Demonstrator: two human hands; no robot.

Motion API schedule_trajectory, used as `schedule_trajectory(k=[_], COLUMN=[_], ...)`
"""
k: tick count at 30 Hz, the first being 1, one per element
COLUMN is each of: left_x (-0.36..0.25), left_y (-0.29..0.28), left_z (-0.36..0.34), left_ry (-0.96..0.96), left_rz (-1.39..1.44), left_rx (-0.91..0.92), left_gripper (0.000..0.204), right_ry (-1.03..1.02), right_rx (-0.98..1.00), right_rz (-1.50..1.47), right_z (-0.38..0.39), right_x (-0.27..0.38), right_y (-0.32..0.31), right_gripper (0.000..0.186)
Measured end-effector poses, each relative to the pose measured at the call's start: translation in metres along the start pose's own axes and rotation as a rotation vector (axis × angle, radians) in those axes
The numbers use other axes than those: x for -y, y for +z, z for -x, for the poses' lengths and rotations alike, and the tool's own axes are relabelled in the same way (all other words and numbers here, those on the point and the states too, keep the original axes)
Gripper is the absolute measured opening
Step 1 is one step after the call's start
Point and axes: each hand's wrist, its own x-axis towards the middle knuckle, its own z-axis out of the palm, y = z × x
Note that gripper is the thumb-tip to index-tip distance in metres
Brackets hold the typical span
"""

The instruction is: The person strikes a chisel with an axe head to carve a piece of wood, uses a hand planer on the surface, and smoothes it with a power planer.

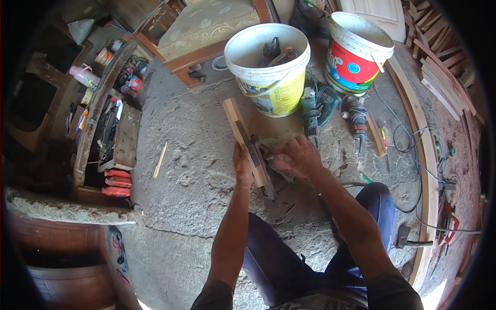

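A pale length of wood (234, 117) stands tilted in front of me, with a dark metal strip (248, 146) along its right face. My left hand (242, 164) is wrapped round its left side, below the middle. At its lower end a narrow grey metal piece (270, 192) shows. Close to the wood's right side, my right hand (298, 157) is closed, its fingers curled. What it grips, if anything, is hidden by the fingers. Below the hands, thin dark pieces on the ground are too small to name.
Beyond my hands stand a white-and-yellow bucket (274, 93) with tools inside and a red-and-white bucket (356, 64). Power tools (311, 111) and a grey grinder (356, 116) lie on rough concrete. A long timber (428, 181) and cables run along the right; a wooden tool box (126, 129) sits left.
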Motion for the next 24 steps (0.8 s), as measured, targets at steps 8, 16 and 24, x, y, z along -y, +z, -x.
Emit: schedule_trajectory(k=[8,16,24], left_x=[0.0,-0.014,-0.011], left_y=[0.002,0.009,0.024], left_z=[0.006,0.0,0.008], left_ry=[-0.075,-0.112,-0.061], left_rz=[-0.088,-0.184,-0.411], left_rx=[-0.173,-0.195,-0.155], left_gripper=[0.049,0.056,0.065], right_ry=[-0.08,-0.069,-0.142], right_rx=[-0.025,0.007,-0.099], right_rz=[-0.122,-0.207,-0.178], right_z=[-0.002,0.0,0.001], right_x=[-0.008,-0.011,-0.018], right_y=[-0.002,0.006,0.005], right_gripper=[0.04,0.046,0.045])
